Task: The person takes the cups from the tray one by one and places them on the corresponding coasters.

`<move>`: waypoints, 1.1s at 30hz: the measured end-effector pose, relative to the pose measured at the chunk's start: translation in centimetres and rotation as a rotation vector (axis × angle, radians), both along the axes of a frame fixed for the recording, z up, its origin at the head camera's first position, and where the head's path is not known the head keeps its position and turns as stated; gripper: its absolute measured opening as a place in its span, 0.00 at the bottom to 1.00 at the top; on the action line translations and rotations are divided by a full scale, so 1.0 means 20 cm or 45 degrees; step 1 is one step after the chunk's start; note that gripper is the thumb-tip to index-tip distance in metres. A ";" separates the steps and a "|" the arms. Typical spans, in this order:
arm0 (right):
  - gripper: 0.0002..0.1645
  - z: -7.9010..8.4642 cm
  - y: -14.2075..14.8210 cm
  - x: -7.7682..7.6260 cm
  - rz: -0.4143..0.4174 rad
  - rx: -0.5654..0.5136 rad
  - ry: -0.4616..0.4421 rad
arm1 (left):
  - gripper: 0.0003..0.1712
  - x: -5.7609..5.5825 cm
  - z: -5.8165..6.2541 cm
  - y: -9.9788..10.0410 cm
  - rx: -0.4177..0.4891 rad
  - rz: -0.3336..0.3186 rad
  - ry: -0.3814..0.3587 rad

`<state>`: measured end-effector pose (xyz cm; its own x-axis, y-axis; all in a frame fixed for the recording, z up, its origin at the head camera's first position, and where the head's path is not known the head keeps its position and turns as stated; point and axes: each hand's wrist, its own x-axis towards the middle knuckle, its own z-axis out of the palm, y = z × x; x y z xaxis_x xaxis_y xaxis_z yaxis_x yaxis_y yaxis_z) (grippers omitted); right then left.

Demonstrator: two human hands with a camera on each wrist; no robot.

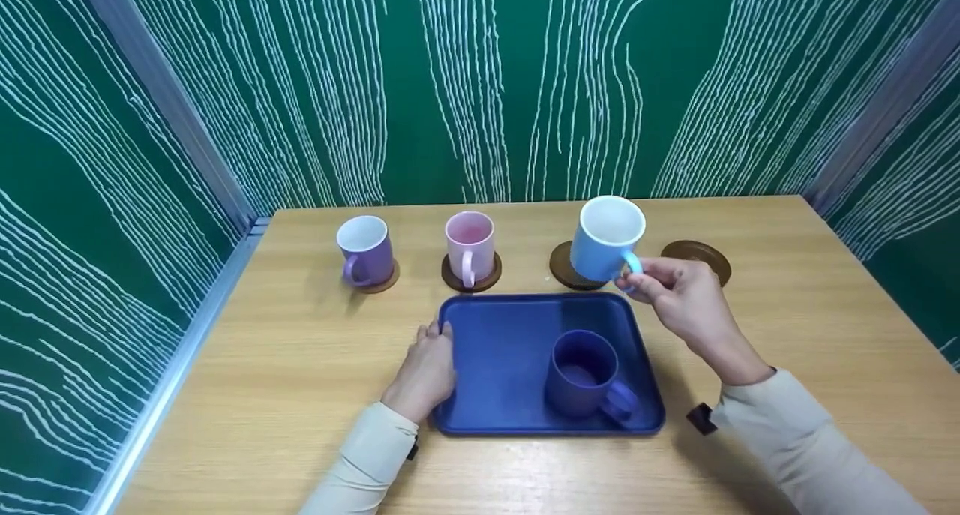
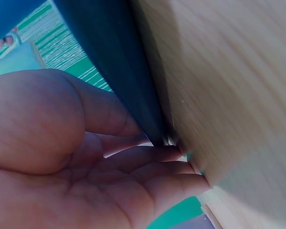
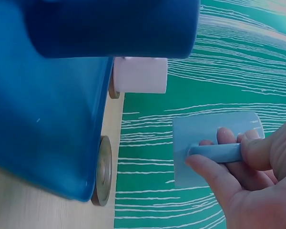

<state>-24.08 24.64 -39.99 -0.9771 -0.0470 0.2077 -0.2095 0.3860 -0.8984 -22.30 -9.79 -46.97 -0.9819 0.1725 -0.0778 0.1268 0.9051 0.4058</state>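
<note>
My right hand (image 1: pixel 686 301) pinches the handle of a light blue mug (image 1: pixel 604 245) with a white inside. The mug is raised off the table, upright, and overlaps a dark round coaster (image 1: pixel 562 267) in the head view. In the right wrist view, thumb and fingers close round the handle of the mug (image 3: pixel 183 133). At the left rim of a dark blue tray (image 1: pixel 499 365), my left hand (image 1: pixel 426 369) holds the edge, some fingertips against the tabletop in the left wrist view. A dark blue mug (image 1: pixel 574 395) stands upright at the tray's right side.
Behind the tray, a purple mug (image 1: pixel 371 256) and a pink mug (image 1: pixel 476 245) stand on coasters. Another coaster (image 1: pixel 709 256), bare, lies behind the right hand. Green walls with white lines (image 1: pixel 420 88) border the wooden table (image 1: pixel 277 380).
</note>
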 end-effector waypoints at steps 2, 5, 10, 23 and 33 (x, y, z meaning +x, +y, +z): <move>0.15 0.01 -0.01 -0.03 0.002 -0.063 -0.039 | 0.36 0.00 0.00 0.00 -0.001 -0.007 0.006; 0.17 0.02 -0.03 -0.08 -0.013 -0.133 -0.091 | 0.35 0.00 0.00 0.00 -0.005 -0.024 0.027; 0.19 0.01 -0.04 -0.15 -0.047 -0.165 -0.142 | 0.35 0.00 0.00 0.00 -0.011 -0.020 0.009; 0.18 -0.12 -0.08 -0.27 -0.100 -0.207 -0.268 | 0.37 -0.01 0.00 0.00 -0.024 0.009 -0.026; 0.16 -0.21 -0.12 -0.33 -0.147 -0.141 -0.320 | 0.38 0.00 0.00 -0.01 -0.038 -0.021 0.015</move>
<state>-30.71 22.31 -44.16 -0.9961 0.0768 -0.0439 0.0645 0.2908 -0.9546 -22.33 -9.90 -47.04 -0.9799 0.1862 -0.0719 0.1462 0.9146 0.3769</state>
